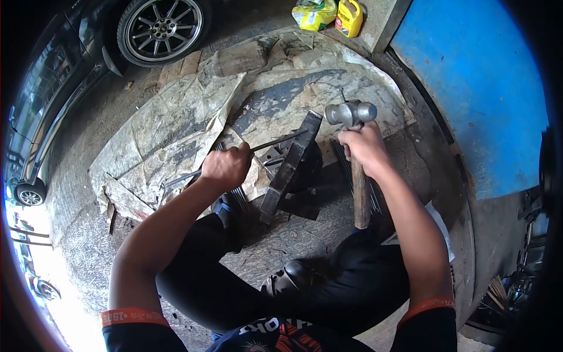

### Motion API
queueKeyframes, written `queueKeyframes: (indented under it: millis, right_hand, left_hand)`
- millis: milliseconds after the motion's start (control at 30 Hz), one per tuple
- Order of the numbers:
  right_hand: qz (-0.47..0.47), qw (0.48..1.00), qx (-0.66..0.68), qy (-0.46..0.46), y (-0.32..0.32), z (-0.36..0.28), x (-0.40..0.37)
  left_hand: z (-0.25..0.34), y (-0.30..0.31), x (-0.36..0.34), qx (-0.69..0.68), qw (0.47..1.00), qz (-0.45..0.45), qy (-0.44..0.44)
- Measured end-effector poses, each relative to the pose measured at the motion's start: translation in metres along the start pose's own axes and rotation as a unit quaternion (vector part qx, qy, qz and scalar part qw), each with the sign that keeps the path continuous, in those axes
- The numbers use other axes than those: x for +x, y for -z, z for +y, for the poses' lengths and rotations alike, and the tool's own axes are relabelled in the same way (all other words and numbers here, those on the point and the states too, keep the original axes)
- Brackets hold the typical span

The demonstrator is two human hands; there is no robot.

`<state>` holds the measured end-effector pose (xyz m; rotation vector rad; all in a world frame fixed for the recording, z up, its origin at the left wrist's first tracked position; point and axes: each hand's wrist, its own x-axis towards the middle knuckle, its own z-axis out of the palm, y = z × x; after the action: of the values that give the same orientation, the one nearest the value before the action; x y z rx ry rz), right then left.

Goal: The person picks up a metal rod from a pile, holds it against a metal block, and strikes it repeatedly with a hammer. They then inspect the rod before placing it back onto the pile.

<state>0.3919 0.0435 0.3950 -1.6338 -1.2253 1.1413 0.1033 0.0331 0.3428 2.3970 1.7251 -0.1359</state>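
Beyond left fingers (239,154) gripping a rod (277,141) lies a metal bar (287,171); right fingers (348,138) grasp a hammer (350,114), apparent hammering requiring aim.

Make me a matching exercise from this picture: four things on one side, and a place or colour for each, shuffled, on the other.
Things:
1. hammer
2. metal rod
3. plastic jug
4. large panel

Places and colours:
A. mostly yellow
B. in the left hand
C. blue
D. in the right hand

Right pairs: 1-D, 2-B, 3-A, 4-C
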Motion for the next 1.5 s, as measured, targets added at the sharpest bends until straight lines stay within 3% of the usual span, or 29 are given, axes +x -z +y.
queueKeyframes:
  millis: [233, 267, 300, 367, 400, 433, 500, 567, 600, 633, 667, 700, 767, 933, 1000, 1100, 1167, 1267, 1367, 1433, 1500]
  right_hand:
    - [-0.022, 0.982, -0.179, 0.049, -0.028, 0.016, 0.014]
    - [0.004, 0.983, -0.158, 0.093, -0.022, 0.000, 0.002]
    - [0.018, 0.987, -0.145, 0.073, -0.017, -0.010, 0.006]
    - [0.035, 0.986, 0.004, 0.162, -0.009, -0.056, -0.016]
    - [0.050, 0.965, 0.042, 0.255, -0.004, -0.066, -0.017]
    - [0.033, 0.970, 0.083, 0.226, 0.003, -0.084, -0.029]
    - [0.025, 0.958, 0.111, 0.262, 0.010, -0.086, -0.037]
    - [0.045, 0.970, 0.021, 0.236, -0.010, -0.045, -0.026]
    - [0.002, 0.939, -0.263, 0.220, -0.010, -0.011, -0.004]
    - [-0.008, 0.942, -0.329, 0.070, -0.018, 0.013, 0.007]
    - [-0.009, 0.952, -0.294, 0.083, -0.014, 0.052, 0.023]
    - [0.003, 0.952, -0.293, 0.091, -0.007, 0.049, 0.024]
    - [-0.011, 0.980, -0.190, -0.063, -0.001, 0.049, 0.024]
    - [-0.015, 0.995, -0.082, -0.045, -0.003, 0.025, 0.008]
    - [0.000, 0.995, -0.094, 0.027, -0.013, 0.021, 0.006]
    - [0.013, 0.984, -0.177, 0.034, -0.021, 0.030, 0.021]
    - [0.004, 0.986, -0.163, 0.044, -0.013, 0.018, 0.020]
    - [0.051, 0.987, 0.024, 0.149, -0.003, -0.041, -0.005]
    - [0.046, 0.956, 0.151, 0.246, 0.006, -0.084, -0.029]
    - [0.070, 0.967, 0.067, 0.237, 0.002, -0.067, -0.030]
    - [0.090, 0.890, -0.243, 0.375, -0.018, -0.007, 0.001]
  left_hand:
    - [-0.004, -0.021, 0.014, 0.068, 0.994, 0.059, -0.056]
    - [-0.006, -0.022, 0.017, 0.078, 0.990, 0.087, -0.077]
    - [-0.006, -0.021, 0.020, 0.076, 0.990, 0.088, -0.078]
    - [-0.006, -0.023, 0.019, 0.095, 0.988, 0.074, -0.101]
    - [-0.006, -0.023, 0.020, 0.094, 0.988, 0.064, -0.103]
    - [-0.007, -0.026, 0.021, 0.091, 0.989, 0.058, -0.103]
    - [-0.011, -0.029, 0.025, 0.089, 0.988, 0.066, -0.111]
    - [-0.011, -0.029, 0.024, 0.086, 0.985, 0.090, -0.118]
    - [-0.011, -0.029, 0.023, 0.080, 0.983, 0.104, -0.127]
    - [-0.010, -0.029, 0.020, 0.073, 0.980, 0.123, -0.136]
    - [-0.011, -0.035, 0.021, 0.072, 0.978, 0.145, -0.133]
    - [-0.008, -0.030, 0.019, 0.081, 0.980, 0.131, -0.124]
    - [-0.006, -0.028, 0.022, 0.096, 0.985, 0.097, -0.108]
    - [0.007, -0.015, 0.015, 0.053, 0.994, 0.064, -0.074]
    - [0.005, -0.015, 0.016, 0.068, 0.993, 0.055, -0.085]
    - [0.004, -0.015, 0.012, 0.074, 0.992, 0.049, -0.095]
    - [0.000, -0.018, 0.014, 0.082, 0.991, 0.038, -0.100]
    - [-0.005, -0.029, 0.016, 0.094, 0.986, 0.093, -0.103]
    - [-0.008, -0.035, 0.020, 0.068, 0.991, 0.069, -0.090]
    - [-0.009, -0.032, 0.024, 0.069, 0.992, 0.066, -0.088]
    - [-0.006, -0.030, 0.018, 0.066, 0.993, 0.053, -0.087]
